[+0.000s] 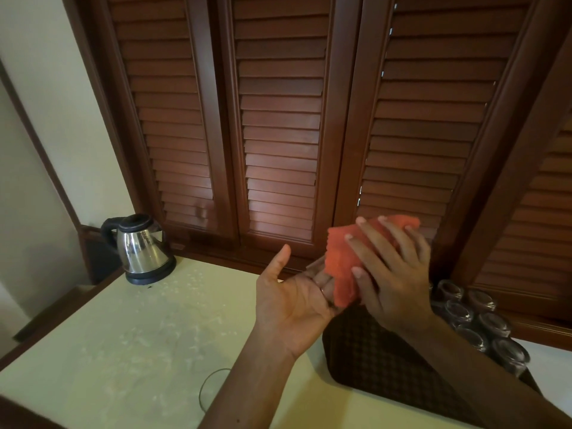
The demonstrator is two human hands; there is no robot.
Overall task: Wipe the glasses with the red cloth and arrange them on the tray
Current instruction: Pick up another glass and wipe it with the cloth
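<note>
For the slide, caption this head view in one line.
Both hands, left hand and right hand, wipe a glass with the red cloth above the tray.

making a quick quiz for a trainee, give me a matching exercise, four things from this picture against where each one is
Things:
1. kettle
2. red cloth
3. glasses
4. left hand

Places:
A. under the right hand, held up above the tray
B. far left corner of the table
C. palm up, beneath the cloth's lower edge
D. in rows along the tray's right side

Pairs: 1-B, 2-A, 3-D, 4-C
</note>
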